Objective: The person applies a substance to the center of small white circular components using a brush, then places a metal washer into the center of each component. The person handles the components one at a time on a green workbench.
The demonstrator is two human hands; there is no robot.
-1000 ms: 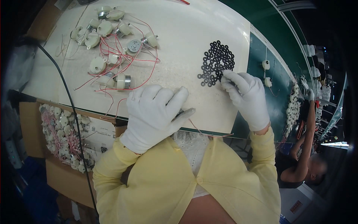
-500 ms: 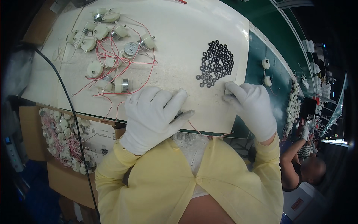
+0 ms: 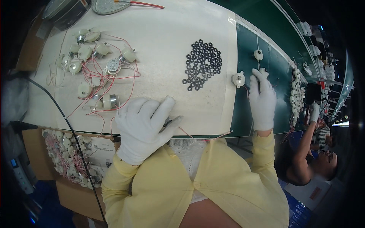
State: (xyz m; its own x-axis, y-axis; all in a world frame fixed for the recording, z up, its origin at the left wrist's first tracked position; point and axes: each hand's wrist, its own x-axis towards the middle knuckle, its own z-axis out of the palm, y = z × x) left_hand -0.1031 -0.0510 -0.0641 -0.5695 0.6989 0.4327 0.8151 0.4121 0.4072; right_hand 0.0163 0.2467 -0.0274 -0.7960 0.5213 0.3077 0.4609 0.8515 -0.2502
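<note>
Our right hand (image 3: 263, 104) shifts to right of the rings (image 3: 202, 64), fingers spread by a motor (image 3: 265, 72); our left hand (image 3: 141, 123), lower left, curls around a mostly hidden part (image 3: 166, 122). This apparent reach wants a pinch.

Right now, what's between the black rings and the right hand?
In the head view, one white motor on the green surface lies between the black rings and right hand.

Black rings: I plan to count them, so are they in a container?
No, the black rings lie loose in a cluster directly on the white tabletop.
</note>
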